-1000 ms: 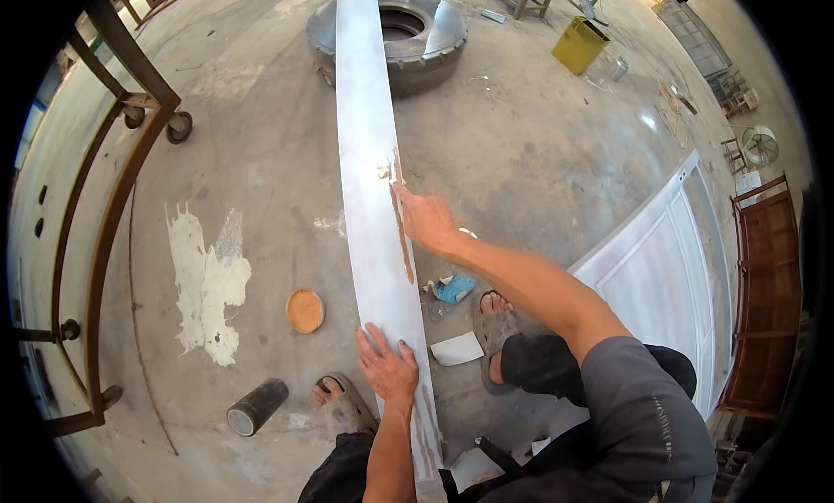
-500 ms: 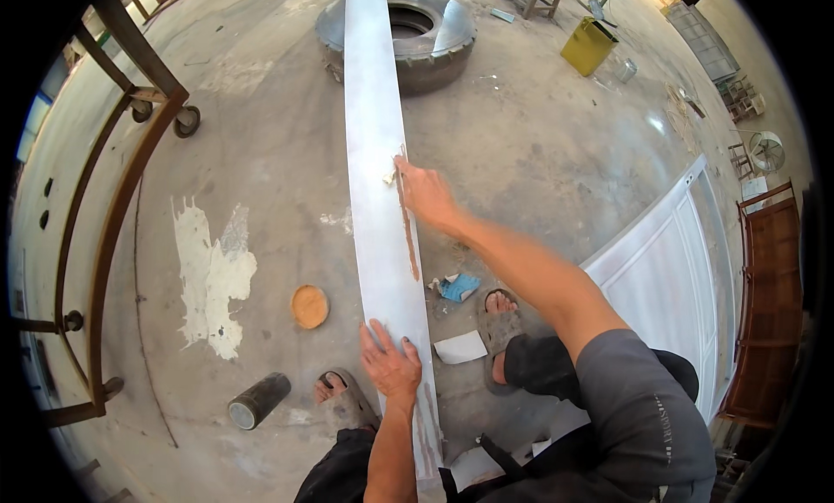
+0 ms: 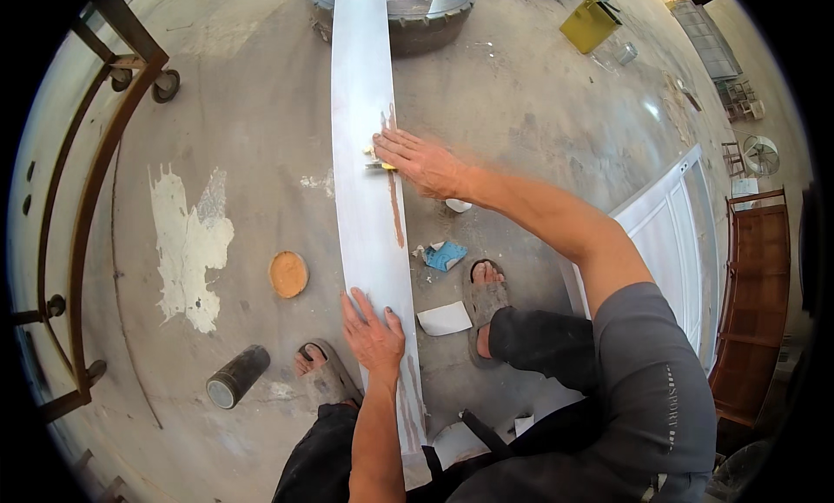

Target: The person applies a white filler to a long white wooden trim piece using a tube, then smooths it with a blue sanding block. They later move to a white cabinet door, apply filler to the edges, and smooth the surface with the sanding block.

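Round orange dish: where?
In the head view, the round orange dish sits left of centre on the grey floor, between the jagged cream patch and the long white board.

Concrete floor point(image 3: 512, 103) carries tyre point(image 3: 432, 34), dark cylinder point(image 3: 239, 377), orange disc point(image 3: 287, 274), yellow container point(image 3: 589, 25).

The board point(image 3: 369, 216) is white with brown streaks point(image 3: 397, 212) along one edge, and the small tool point(image 3: 382, 166) on it shows yellow. The grey-brown floor point(image 3: 521, 103) has a ragged cream patch point(image 3: 193, 251); the dish point(image 3: 287, 274) is orange, the bin point(image 3: 591, 25) yellow, the crumpled paper point(image 3: 445, 256) blue. The sleeve point(image 3: 638, 338) is dark grey with pale print, the trousers point(image 3: 547, 342) black, and the panelled door point(image 3: 665, 221) white.
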The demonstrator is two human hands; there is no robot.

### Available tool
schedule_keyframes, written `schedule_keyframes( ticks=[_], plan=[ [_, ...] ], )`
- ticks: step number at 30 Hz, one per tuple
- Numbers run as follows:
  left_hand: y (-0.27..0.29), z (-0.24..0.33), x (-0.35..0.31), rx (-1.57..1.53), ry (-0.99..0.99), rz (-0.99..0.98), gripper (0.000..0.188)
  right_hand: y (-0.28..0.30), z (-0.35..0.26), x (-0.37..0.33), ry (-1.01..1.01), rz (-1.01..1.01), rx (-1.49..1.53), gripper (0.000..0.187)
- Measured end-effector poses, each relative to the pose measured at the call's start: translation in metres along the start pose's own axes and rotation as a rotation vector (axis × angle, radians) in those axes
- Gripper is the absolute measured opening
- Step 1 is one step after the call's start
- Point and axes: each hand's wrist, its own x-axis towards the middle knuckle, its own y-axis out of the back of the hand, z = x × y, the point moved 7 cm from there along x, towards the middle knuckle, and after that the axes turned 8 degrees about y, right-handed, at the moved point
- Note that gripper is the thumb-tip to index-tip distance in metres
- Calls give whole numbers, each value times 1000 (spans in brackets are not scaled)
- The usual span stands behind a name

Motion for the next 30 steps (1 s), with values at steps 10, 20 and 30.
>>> schedule_keyframes(
  ticks=[10, 20, 30],
  plan=[
    [-2, -2, 0, -10, 4, -4, 76, 3, -171, -79, 272, -159, 588, 61],
    [-5, 0, -1, -35, -3, -21, 74, -21, -169, -16, 59, -98, 369, 71],
    [-8, 0, 0, -20, 3, 4, 76, -3, -143, -105, -879, 120, 765, 27]
  ],
)
